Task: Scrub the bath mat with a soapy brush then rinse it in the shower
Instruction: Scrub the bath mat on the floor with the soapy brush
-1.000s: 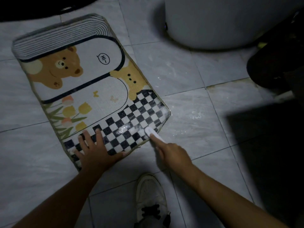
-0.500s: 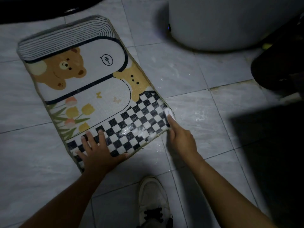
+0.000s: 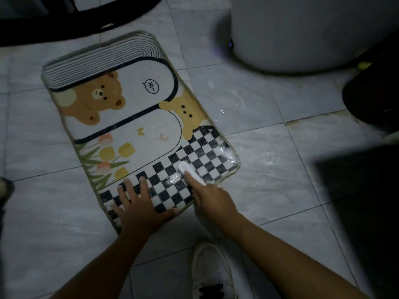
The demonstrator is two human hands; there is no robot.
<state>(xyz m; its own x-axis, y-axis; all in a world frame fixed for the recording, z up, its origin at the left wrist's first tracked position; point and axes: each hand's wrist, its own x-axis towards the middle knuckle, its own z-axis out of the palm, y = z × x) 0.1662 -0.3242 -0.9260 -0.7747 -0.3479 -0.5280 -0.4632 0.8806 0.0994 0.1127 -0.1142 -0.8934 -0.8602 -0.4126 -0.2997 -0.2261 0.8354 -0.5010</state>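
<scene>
My right hand [image 3: 212, 198] is wrapped round the handle of the white brush [image 3: 190, 172], with the forefinger laid along its back. The brush head is down on the black-and-white checked band of the bath mat [image 3: 129, 117], a little in from the mat's near right corner. My left hand [image 3: 138, 210] lies flat on the same checked band toward the near left corner, fingers spread and straight and the palm pressing the mat down; it holds nothing.

Wet suds [image 3: 226, 154] glisten on the checks beside the brush and out to the right corner. The mat lies flat and at a slant on the pale tiled floor [image 3: 269, 190]. Its bear, tulip and "Hi~" pictures are farther from me, and the striped end is farthest away. The tiles just right of the mat look wet and streaked.

Between my forearms, near the bottom edge, is a white shoe [image 3: 212, 268] with dark laces. A large white rounded body [image 3: 291, 33] stands on the floor at the upper right — I cannot tell what it is — and a dark shape [image 3: 371, 93] sits beside it.
</scene>
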